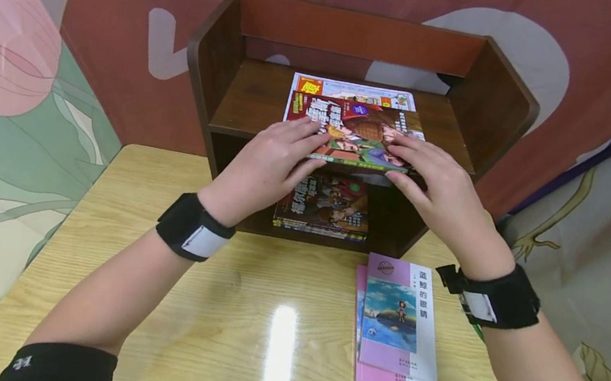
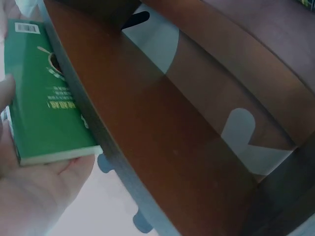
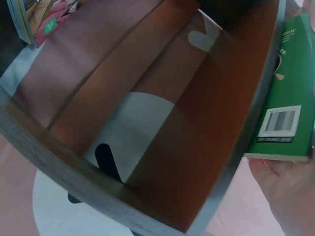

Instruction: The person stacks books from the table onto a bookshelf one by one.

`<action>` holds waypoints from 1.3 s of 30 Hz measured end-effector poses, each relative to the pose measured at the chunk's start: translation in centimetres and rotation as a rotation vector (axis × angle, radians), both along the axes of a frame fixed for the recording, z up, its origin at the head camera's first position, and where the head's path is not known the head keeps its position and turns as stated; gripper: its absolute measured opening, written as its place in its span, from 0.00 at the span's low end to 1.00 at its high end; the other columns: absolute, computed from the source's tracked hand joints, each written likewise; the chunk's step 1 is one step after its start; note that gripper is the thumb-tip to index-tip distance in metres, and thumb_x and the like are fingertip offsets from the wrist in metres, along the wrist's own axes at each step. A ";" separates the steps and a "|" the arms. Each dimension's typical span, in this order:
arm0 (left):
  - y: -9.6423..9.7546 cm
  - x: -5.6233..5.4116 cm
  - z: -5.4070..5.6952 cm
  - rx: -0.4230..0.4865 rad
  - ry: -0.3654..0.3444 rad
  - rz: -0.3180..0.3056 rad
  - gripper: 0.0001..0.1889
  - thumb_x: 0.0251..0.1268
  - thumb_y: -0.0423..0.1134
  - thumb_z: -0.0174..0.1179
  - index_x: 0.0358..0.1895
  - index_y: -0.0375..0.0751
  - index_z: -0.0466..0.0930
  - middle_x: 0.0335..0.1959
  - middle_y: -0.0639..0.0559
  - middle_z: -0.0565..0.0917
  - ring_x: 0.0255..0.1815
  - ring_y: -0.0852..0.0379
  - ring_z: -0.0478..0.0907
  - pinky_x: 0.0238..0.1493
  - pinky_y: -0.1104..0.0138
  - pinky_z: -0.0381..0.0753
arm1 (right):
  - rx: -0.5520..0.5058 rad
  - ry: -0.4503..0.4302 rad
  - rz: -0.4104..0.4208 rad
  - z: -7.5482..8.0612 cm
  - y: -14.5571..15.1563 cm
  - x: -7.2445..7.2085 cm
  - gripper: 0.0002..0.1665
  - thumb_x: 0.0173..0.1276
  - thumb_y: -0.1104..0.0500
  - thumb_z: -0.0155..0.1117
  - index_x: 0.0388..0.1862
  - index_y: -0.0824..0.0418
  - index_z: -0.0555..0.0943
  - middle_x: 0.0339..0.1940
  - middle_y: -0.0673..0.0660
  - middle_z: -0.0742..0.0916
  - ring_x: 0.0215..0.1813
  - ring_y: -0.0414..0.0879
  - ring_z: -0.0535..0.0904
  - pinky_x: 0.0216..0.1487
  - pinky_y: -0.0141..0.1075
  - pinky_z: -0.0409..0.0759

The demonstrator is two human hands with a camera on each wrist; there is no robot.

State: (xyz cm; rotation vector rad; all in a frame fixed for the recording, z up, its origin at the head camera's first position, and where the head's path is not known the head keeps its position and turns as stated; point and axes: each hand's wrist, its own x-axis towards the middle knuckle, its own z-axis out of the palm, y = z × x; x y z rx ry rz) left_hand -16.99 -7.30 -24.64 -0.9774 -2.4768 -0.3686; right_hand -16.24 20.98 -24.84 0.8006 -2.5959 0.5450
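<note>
A comic-style book (image 1: 360,130) with a dark red, colourful cover lies flat at the front edge of the upper shelf (image 1: 260,97). My left hand (image 1: 265,163) grips its left side and my right hand (image 1: 447,193) its right side. Fingers rest over the cover, with both thumbs at the near edge. The wrist views show the book's green back cover (image 2: 44,98), with a barcode, projecting past the shelf's edge. Behind and partly beneath it lies a book with a light cover (image 1: 353,91), mostly hidden.
The dark wooden bookshelf (image 1: 499,106) stands at the table's back, with raised side panels. In its lower compartment lies a stack of books (image 1: 326,212). Two pink-and-white books (image 1: 394,356) overlap on the wooden table (image 1: 147,337) at right. A printed cloth (image 1: 108,61) hangs behind.
</note>
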 end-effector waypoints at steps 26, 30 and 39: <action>0.9 -4.3 2.4 -0.133 -0.352 0.161 0.24 0.76 0.41 0.41 0.72 0.45 0.59 0.74 0.49 0.58 0.77 0.51 0.48 0.75 0.55 0.49 | 0.043 -0.130 -0.063 1.5 -1.2 -4.7 0.28 0.73 0.46 0.51 0.69 0.52 0.68 0.70 0.53 0.71 0.74 0.49 0.62 0.72 0.50 0.60; 0.8 -4.3 2.4 -0.106 -0.376 0.138 0.24 0.75 0.40 0.41 0.72 0.43 0.58 0.74 0.48 0.57 0.77 0.51 0.47 0.75 0.58 0.49 | 0.024 -0.117 -0.059 1.3 -1.1 -4.8 0.28 0.72 0.46 0.52 0.68 0.52 0.69 0.70 0.52 0.71 0.73 0.49 0.62 0.72 0.49 0.60; 0.7 -4.3 2.3 -0.088 -0.379 0.134 0.24 0.75 0.40 0.43 0.72 0.44 0.58 0.74 0.48 0.57 0.76 0.52 0.49 0.74 0.60 0.52 | 0.044 -0.139 -0.058 1.4 -1.0 -4.9 0.28 0.73 0.47 0.51 0.69 0.52 0.68 0.71 0.53 0.70 0.75 0.49 0.59 0.73 0.49 0.57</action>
